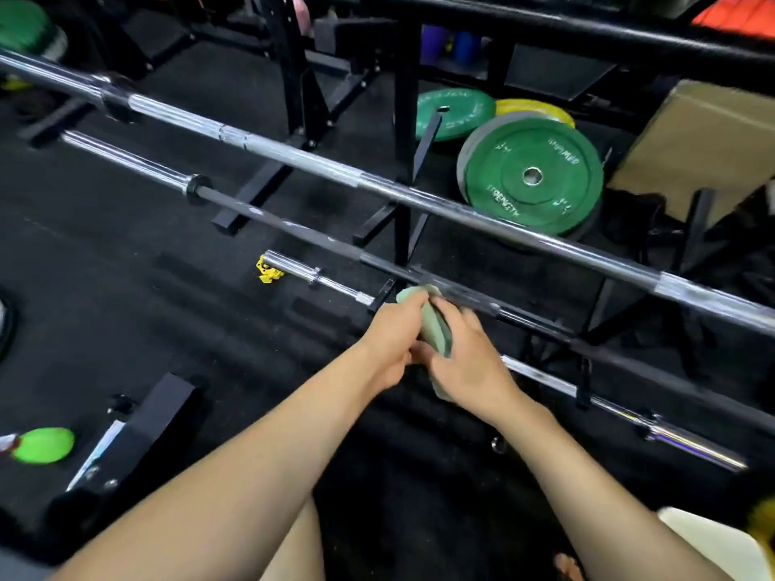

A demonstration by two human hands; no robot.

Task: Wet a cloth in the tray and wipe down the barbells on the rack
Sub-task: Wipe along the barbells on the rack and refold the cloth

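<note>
Both my hands hold a pale green cloth point(434, 325) bunched between them, low in front of the rack. My left hand point(392, 341) grips its upper end and my right hand point(469, 362) wraps round its lower part. The cloth sits against the lowest short chrome barbell point(323, 280), which runs on to the right past my hands. Above it lies a dark-shafted barbell point(268, 218), and higher still a long silver barbell point(335, 169) crosses the whole view. A white tray corner point(713, 543) shows at the bottom right.
Green weight plates point(532, 176) and a yellow one lean behind the black rack uprights point(404, 161). A yellow clip point(268, 270) lies on the black rubber floor. A green bottle point(42, 444) lies at the left beside a black rack foot point(138, 425). A tan box point(704, 148) stands at the right.
</note>
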